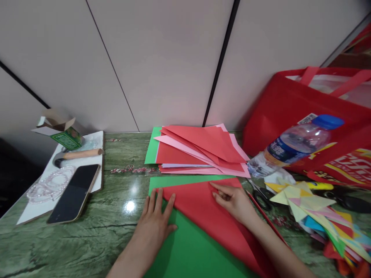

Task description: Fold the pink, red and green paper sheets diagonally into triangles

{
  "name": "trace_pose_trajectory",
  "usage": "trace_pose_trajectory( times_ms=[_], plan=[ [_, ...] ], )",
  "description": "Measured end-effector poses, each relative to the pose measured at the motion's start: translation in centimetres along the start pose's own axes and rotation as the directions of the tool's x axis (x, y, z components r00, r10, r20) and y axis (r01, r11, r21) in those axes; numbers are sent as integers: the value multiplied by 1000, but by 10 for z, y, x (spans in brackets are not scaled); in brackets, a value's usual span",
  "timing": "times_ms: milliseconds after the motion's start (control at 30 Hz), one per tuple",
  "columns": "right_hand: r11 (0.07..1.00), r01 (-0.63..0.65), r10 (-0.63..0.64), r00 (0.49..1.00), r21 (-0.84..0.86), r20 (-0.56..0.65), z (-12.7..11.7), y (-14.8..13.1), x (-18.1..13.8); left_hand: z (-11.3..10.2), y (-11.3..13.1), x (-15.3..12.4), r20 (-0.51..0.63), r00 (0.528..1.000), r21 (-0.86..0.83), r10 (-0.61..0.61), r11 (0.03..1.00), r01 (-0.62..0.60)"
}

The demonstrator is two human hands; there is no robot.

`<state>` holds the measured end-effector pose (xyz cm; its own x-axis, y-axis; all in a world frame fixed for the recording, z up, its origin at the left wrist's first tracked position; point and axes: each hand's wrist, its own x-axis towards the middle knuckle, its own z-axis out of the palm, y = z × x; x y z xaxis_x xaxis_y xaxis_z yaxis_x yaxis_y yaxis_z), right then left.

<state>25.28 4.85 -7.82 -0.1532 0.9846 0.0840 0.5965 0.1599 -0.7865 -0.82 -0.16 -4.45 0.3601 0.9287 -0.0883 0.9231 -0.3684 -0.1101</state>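
Note:
A red sheet of paper (199,210) lies folded over on the diagonal, on top of a green sheet (185,247). My left hand (156,214) is flat with fingers spread, its fingertips at the left corner of the red paper and over the green one. On the upper part of the red paper rests my right hand (234,199), index finger stretched toward the top edge, thumb apart from it and the other fingers loosely curled. Nothing shows between finger and thumb. The lower end of the fold is partly hidden by my right forearm.
A stack of coloured paper (199,150) lies behind. At right are a water bottle (292,144), a red bag (290,104), scissors (262,197) and paper scraps (321,212). At left, a white board (37,210) bears a phone (75,193), beads (52,183), a wooden-handled tool (81,154) and a small box (68,137).

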Motion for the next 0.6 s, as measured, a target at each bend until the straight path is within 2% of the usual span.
trace_pose_trajectory(
  times_ms=[133, 267, 600],
  plan=[
    [990, 54, -53, 999, -129, 7, -2, -3, -2, 5, -3, -3, -27, 999, -25, 22, 999, -23],
    [980, 67, -64, 998, -186, 24, -3, -6, -2, 4, -4, -2, 15, 1000, -16, 5, 1000, -5],
    [992, 29, -30, 1000, -123, -2, -3, -4, -1, -11, 2, 2, 72, 997, 10, -14, 1000, 13]
  ],
)
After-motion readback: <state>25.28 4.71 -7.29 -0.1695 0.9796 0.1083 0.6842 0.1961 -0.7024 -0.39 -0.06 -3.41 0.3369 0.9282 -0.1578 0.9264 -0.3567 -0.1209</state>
